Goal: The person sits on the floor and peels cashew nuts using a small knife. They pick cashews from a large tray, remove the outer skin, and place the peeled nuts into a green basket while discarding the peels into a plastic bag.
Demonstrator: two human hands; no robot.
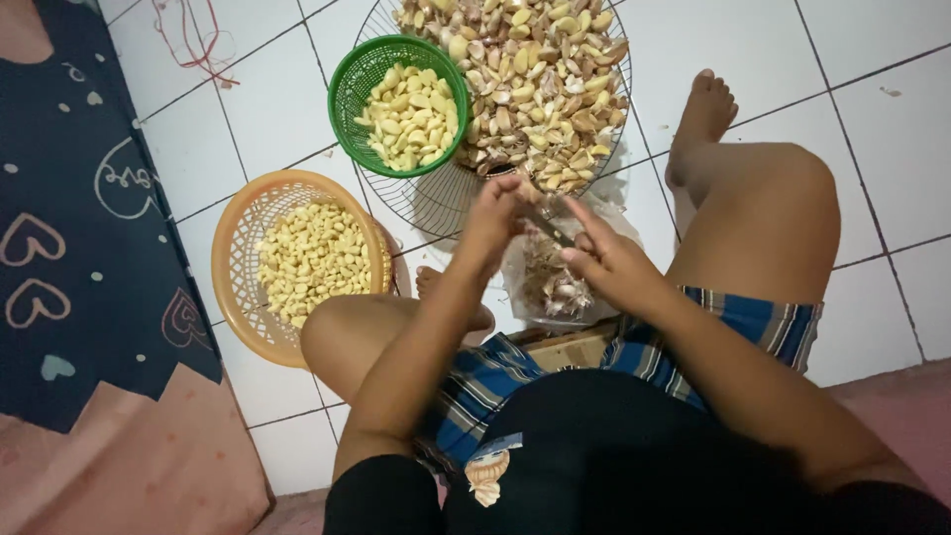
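A garlic clove (517,193), barely visible, sits pinched in the closed grip of the left hand (492,218); at its 4 o'clock the right hand (606,263) clasps a small knife (548,228). At 12 o'clock lies the wire tray (436,203) of unpeeled garlic, at 10 the green basket (349,84), at 8 the orange basket (233,238).

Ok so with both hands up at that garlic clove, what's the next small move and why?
Probably strip the skin with the knife in the right hand, since the left hand pinches a clove above the bag of peelings; peeled cloves already fill the green basket.
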